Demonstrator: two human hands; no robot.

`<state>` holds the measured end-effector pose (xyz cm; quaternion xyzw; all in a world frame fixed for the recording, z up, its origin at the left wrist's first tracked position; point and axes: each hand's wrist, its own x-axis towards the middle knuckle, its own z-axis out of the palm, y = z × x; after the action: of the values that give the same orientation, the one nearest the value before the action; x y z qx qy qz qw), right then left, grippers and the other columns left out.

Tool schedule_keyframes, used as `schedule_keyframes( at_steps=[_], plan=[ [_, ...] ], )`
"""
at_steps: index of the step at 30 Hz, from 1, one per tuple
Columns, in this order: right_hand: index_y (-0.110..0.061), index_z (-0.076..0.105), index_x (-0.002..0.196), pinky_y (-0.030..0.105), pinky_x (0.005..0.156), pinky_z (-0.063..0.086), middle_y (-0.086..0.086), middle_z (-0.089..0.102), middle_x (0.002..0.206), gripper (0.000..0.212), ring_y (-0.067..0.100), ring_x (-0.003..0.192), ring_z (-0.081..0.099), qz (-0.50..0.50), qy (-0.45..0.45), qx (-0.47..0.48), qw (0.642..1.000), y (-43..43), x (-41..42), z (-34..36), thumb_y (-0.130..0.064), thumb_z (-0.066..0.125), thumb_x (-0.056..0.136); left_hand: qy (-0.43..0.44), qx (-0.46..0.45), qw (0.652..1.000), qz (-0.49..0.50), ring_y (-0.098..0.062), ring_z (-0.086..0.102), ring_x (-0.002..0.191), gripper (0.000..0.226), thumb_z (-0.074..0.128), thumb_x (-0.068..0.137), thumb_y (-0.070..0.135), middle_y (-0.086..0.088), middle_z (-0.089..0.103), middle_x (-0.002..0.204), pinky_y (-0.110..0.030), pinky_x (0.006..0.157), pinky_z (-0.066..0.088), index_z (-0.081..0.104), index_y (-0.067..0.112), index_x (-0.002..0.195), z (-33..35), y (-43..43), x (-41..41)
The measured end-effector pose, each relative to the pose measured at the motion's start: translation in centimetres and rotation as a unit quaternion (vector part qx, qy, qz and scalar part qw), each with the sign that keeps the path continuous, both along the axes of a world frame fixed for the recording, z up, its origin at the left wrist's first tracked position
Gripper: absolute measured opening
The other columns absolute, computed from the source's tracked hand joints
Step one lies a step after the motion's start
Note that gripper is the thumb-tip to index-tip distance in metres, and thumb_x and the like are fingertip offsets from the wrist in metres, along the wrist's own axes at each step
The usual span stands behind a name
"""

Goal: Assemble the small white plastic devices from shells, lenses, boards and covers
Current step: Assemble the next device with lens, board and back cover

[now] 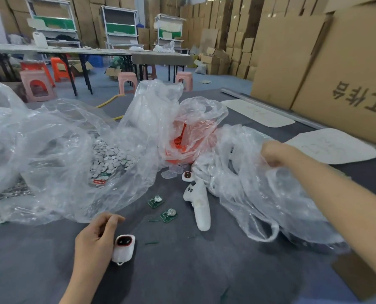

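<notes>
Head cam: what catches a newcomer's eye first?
Crumpled clear bags cover the grey table, the middle one full of orange parts, the left one of white discs. The right hand grips the right bag; a small white device stands beside the left hand, two green boards just beyond.

Warehouse room: stacked cartons (230,38) fill the back wall and right side. Long folding tables (57,50) cross the middle, pink and orange stools (37,85) beneath, white shelf units (119,27) behind. Floor (217,84) blue-grey.
</notes>
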<state>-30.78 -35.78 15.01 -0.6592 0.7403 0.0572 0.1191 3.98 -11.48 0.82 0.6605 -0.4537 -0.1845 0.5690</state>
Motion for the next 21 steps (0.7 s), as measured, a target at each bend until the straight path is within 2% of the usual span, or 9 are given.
schedule_keyframes(
  at_steps=[3,5,8,10,11,13,16,18,21],
  plan=[
    [-0.003,0.061,0.106,0.034,0.077,0.045,0.018,0.06,0.114,0.021,0.034,0.103,0.059,0.022,0.083,-0.188,0.978,-0.7,1.3,0.6,-0.016,0.05,0.094,-0.005,0.006,1.0,0.001,-0.012,0.045,0.059,0.038,0.058,0.092,0.006,-0.016,0.063,0.07,-0.01,0.05,0.032,0.068,0.036,0.071,0.0,0.1,0.1],
    [-0.004,0.065,0.104,0.035,0.072,0.043,0.019,0.063,0.107,0.024,0.037,0.099,0.06,0.062,0.007,-0.289,0.955,-1.1,2.7,1.8,-0.021,0.051,0.094,-0.011,0.015,1.0,-0.001,-0.007,0.044,0.055,0.038,0.058,0.091,0.006,-0.011,0.063,0.067,-0.012,0.05,0.032,0.068,0.037,0.072,0.0,0.1,0.1],
    [-0.013,0.073,0.085,0.024,0.066,0.045,0.004,0.071,0.091,0.02,0.013,0.081,0.065,0.158,-0.259,-0.216,0.928,-0.8,5.5,3.6,-0.022,0.056,0.093,-0.018,0.023,1.0,0.0,-0.009,0.047,0.056,0.036,0.058,0.091,0.007,-0.001,0.063,0.068,-0.012,0.052,0.033,0.068,0.037,0.074,0.0,-0.1,0.1],
    [-0.013,0.075,0.089,0.021,0.081,0.046,-0.002,0.071,0.1,0.02,0.007,0.088,0.062,0.208,-0.334,-0.115,0.912,-0.1,7.2,3.4,-0.022,0.057,0.093,-0.024,0.022,0.999,-0.004,-0.011,0.046,0.055,0.036,0.058,0.091,0.006,-0.003,0.063,0.066,-0.012,0.051,0.032,0.068,0.036,0.074,0.0,-0.1,0.1],
    [-0.01,0.073,0.088,0.026,0.084,0.047,0.0,0.07,0.101,0.022,0.013,0.088,0.06,0.217,-0.331,-0.076,0.915,-0.3,7.7,2.8,-0.02,0.054,0.094,-0.026,0.021,0.999,-0.007,-0.01,0.044,0.053,0.035,0.059,0.091,0.006,-0.006,0.062,0.064,-0.013,0.05,0.032,0.069,0.036,0.074,0.0,-0.1,0.1],
    [-0.002,0.062,0.083,0.032,0.071,0.047,0.01,0.063,0.089,0.023,0.02,0.071,0.055,0.174,-0.289,0.018,0.941,-1.4,7.6,1.2,-0.014,0.047,0.096,-0.03,0.02,0.999,-0.012,-0.008,0.041,0.05,0.035,0.059,0.091,0.007,-0.012,0.06,0.062,-0.013,0.05,0.031,0.069,0.036,0.074,0.0,-0.1,0.1],
    [0.001,0.059,0.088,0.03,0.058,0.047,0.017,0.06,0.077,0.018,0.025,0.057,0.055,0.097,-0.045,0.119,0.987,-2.9,6.4,-0.7,-0.013,0.049,0.095,-0.033,0.022,0.999,-0.01,-0.009,0.042,0.053,0.036,0.059,0.091,0.008,-0.013,0.063,0.065,-0.011,0.052,0.032,0.069,0.037,0.073,-0.2,-0.3,0.1],
    [-0.004,0.064,0.088,0.029,0.059,0.045,0.01,0.06,0.077,0.011,0.024,0.062,0.055,0.101,0.107,0.059,0.987,-3.7,5.9,-1.6,-0.011,0.056,0.09,-0.035,0.024,0.999,-0.006,-0.012,0.046,0.057,0.038,0.059,0.091,0.007,-0.013,0.065,0.068,-0.008,0.054,0.033,0.069,0.039,0.073,-0.2,-0.4,0.1],
    [-0.017,0.068,0.105,0.029,0.079,0.045,0.009,0.061,0.106,0.021,0.027,0.095,0.06,0.149,0.052,-0.051,0.986,-5.1,5.9,-3.4,-0.011,0.053,0.092,-0.035,0.024,0.999,-0.002,-0.013,0.046,0.06,0.04,0.059,0.091,0.006,-0.021,0.065,0.072,-0.006,0.055,0.034,0.068,0.04,0.072,-0.2,-0.5,0.2]
  ],
)
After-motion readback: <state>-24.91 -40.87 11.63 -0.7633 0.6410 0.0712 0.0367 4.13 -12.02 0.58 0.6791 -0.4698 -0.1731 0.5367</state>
